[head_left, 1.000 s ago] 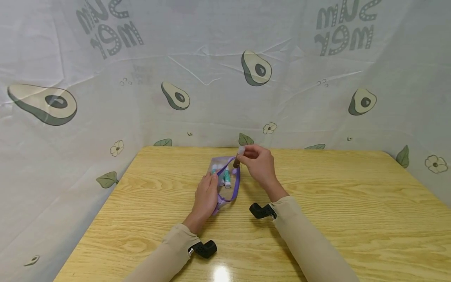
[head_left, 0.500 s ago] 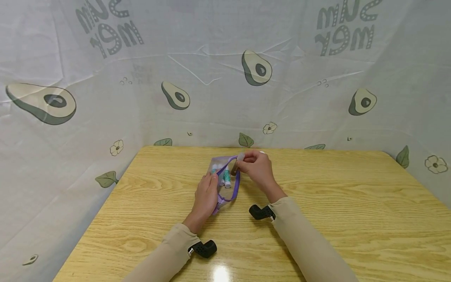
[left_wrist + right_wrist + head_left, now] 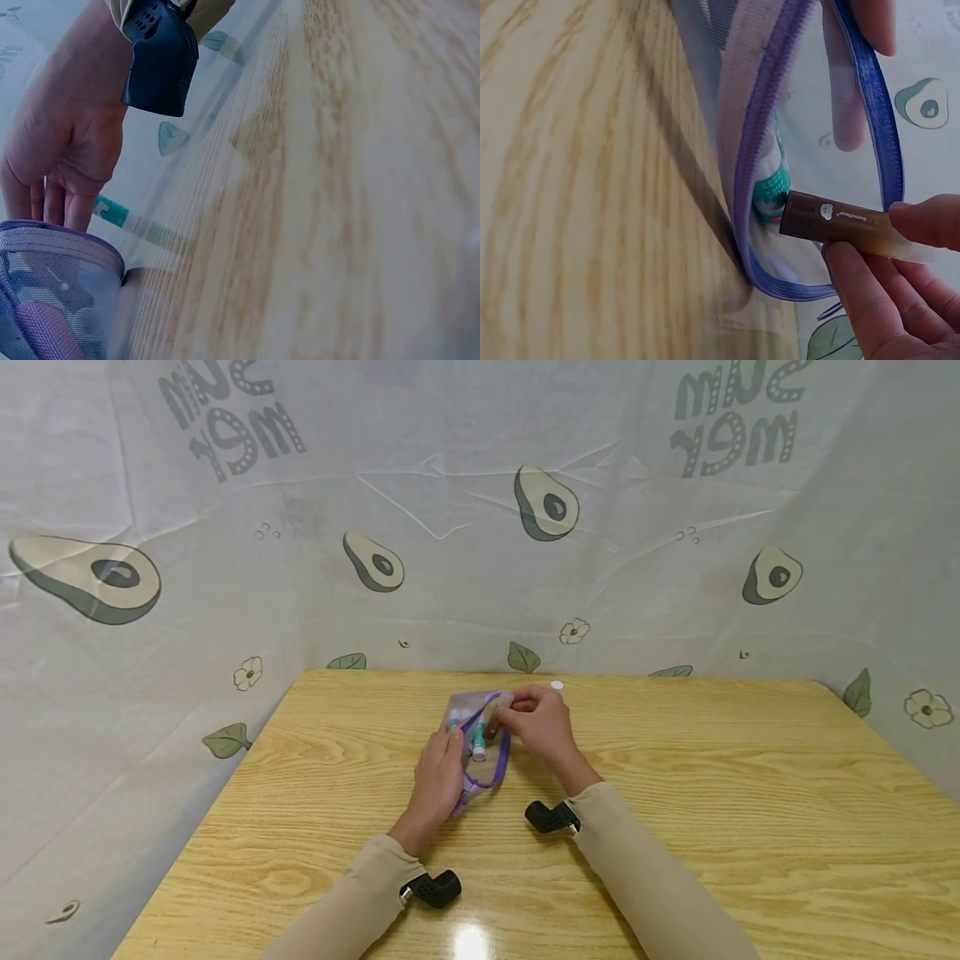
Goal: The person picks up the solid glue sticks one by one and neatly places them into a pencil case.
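A mesh pouch with a purple zip [image 3: 504,758] lies with its mouth spread on the table. My left hand [image 3: 438,774] pinches its left rim, and one finger shows through the mesh in the right wrist view. My right hand [image 3: 542,722] holds a brown tube [image 3: 838,219] with a small white print between thumb and fingers. The brown tube's lower end is inside the pouch mouth, close to a green-and-white tube [image 3: 772,184]. Several green-and-white tubes [image 3: 479,743] lie within the pouch. In the left wrist view the pouch [image 3: 64,259] hides my left fingertips.
A white round end [image 3: 557,685] shows behind my right hand. A green-and-white tube [image 3: 112,212] appears beyond the pouch in the left wrist view. The wooden table [image 3: 712,793] meets a printed cloth [image 3: 450,610] at its far edge.
My right hand has moved down and slightly left, bringing the brown tube into the pouch mouth. A white end behind that hand has come into view. The left hand has stayed put.
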Action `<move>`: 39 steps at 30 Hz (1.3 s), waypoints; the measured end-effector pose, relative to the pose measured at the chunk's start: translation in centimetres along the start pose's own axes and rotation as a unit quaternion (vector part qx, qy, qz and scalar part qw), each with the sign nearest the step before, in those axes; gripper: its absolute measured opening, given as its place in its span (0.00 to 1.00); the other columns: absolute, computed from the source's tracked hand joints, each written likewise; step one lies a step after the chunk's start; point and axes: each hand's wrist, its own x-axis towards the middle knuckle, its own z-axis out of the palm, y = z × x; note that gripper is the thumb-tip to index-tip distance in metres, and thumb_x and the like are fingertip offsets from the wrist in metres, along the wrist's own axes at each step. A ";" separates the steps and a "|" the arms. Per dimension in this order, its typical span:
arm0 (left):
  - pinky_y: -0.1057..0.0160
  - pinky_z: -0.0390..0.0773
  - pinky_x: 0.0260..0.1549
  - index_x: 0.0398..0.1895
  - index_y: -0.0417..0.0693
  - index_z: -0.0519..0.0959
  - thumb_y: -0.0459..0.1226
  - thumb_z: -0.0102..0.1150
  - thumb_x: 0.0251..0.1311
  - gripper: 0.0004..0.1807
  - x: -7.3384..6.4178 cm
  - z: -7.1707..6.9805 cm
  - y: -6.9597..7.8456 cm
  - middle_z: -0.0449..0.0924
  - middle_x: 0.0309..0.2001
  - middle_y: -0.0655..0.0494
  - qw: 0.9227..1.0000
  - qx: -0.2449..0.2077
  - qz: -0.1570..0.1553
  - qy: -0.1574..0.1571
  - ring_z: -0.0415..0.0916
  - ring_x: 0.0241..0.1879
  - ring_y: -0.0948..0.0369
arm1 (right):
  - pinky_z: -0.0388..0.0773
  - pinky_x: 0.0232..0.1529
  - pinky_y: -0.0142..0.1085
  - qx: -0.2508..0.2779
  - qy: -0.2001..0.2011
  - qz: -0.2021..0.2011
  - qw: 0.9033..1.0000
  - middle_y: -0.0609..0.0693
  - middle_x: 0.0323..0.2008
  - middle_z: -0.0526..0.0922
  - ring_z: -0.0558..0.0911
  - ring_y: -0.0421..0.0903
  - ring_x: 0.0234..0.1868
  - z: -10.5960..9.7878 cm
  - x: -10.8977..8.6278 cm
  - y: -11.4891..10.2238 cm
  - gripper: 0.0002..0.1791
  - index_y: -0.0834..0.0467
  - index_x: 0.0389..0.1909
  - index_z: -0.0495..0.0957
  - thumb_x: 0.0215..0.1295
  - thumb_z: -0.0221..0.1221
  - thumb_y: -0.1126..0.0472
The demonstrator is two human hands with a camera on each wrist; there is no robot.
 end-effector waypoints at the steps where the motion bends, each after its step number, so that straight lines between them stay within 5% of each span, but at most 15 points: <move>1: 0.33 0.45 0.72 0.72 0.42 0.65 0.50 0.30 0.78 0.31 0.0 0.0 0.0 0.56 0.76 0.40 1.000 -0.001 0.004 0.000 0.47 0.77 0.40 | 0.86 0.36 0.35 -0.001 -0.001 0.001 1.000 0.61 0.37 0.87 0.87 0.45 0.32 0.1 0.0 0.0 0.14 0.64 0.43 0.81 0.58 0.69 0.63; 15: 0.34 0.49 0.71 0.72 0.45 0.67 0.52 0.28 0.78 0.31 0.1 -0.2 0.3 0.52 0.77 0.39 1.000 -0.007 0.002 -0.003 0.48 0.76 0.38 | 0.86 0.41 0.38 0.027 -0.014 0.040 0.999 0.59 0.38 0.87 0.88 0.44 0.34 0.7 -0.5 0.0 0.14 0.64 0.43 0.80 0.59 0.68 0.64; 26: 0.35 0.49 0.72 0.69 0.41 0.69 0.50 0.29 0.78 0.31 0.1 -0.3 0.1 0.51 0.77 0.38 1.000 -0.018 0.006 -0.002 0.47 0.76 0.38 | 0.86 0.38 0.37 -0.002 -0.014 0.106 0.994 0.61 0.40 0.86 0.89 0.48 0.35 1.4 -0.8 0.1 0.16 0.68 0.44 0.81 0.57 0.68 0.64; 39: 0.36 0.49 0.72 0.71 0.41 0.66 0.50 0.29 0.78 0.31 0.0 -0.2 0.3 0.51 0.77 0.38 1.000 -0.020 0.000 -0.001 0.47 0.76 0.38 | 0.86 0.35 0.34 -0.010 -0.007 0.119 0.993 0.59 0.37 0.87 0.89 0.47 0.32 1.1 -0.9 -0.2 0.11 0.65 0.41 0.83 0.57 0.68 0.66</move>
